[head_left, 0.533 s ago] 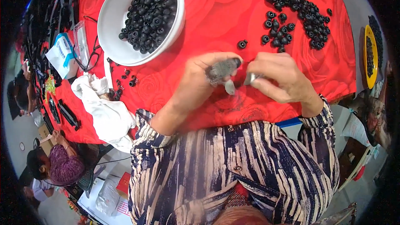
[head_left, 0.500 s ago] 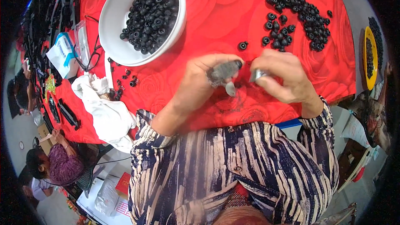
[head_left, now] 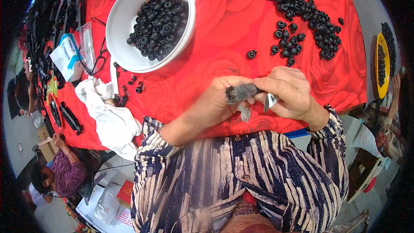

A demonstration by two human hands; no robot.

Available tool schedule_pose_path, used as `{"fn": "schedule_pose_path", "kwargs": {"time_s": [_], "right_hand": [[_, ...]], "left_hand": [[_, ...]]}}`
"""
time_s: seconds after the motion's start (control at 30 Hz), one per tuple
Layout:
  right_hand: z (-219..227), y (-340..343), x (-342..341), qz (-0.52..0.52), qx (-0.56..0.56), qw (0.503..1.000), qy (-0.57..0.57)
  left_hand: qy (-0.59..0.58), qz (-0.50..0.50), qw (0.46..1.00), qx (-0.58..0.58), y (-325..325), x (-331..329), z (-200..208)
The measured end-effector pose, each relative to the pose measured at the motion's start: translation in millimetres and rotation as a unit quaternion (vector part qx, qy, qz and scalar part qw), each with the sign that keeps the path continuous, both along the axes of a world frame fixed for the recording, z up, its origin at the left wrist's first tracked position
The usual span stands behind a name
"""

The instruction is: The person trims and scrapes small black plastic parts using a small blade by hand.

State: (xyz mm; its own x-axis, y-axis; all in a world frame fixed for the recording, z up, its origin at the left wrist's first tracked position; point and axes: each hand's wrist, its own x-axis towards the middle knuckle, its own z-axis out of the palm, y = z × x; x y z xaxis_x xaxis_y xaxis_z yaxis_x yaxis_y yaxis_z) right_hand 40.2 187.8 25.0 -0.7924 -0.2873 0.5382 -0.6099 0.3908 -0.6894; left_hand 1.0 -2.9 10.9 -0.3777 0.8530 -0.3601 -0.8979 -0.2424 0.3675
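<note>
Above the red tablecloth [head_left: 207, 51] my two hands meet. My left hand [head_left: 217, 99] is closed, with a frayed dark grey covering [head_left: 241, 93] that looks wrapped round its thumb. At the covering's tip sits a small black part [head_left: 258, 89], mostly hidden by fingers. A pale translucent finger cover [head_left: 244, 113] shows below, on another finger of that hand. My right hand [head_left: 289, 92] is closed on a small metal blade [head_left: 270, 102] pointing down, its fingertips touching the black part. One loose black round part [head_left: 251, 54] lies just beyond my hands.
A white bowl [head_left: 189, 21] of black parts stands at the far left. More loose black parts [head_left: 297, 13] spread across the far right. A white cloth [head_left: 110, 118], eyeglasses [head_left: 98, 62] and a blue-white packet [head_left: 67, 56] lie left. A yellow tray [head_left: 381, 88] is beyond the right edge.
My right hand has come down and left to meet my left hand, which has shifted slightly toward me. The two were apart before. The blade now points downward.
</note>
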Motion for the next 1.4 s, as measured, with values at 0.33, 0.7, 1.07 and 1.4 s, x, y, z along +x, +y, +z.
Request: {"fn": "schedule_pose_path", "kwargs": {"time_s": [0.33,0.7,1.07,1.4], "right_hand": [[9,2,0,-0.052,-0.028,0.995,-0.086],[7,1,0,-0.052,-0.062,0.982,-0.172],[2,6,-1,0.067,0.024,0.997,-0.003],[4,4,2,-0.02,0.088,0.994,0.063]], "left_hand": [[0.215,0.064,0.965,-0.138,-3,-2,10],[0.319,0.13,0.928,-0.141,5,5,16],[0.14,-0.096,0.981,-0.093,-6,-9,7],[0.157,0.041,0.983,-0.091,-1,5,4]]}}
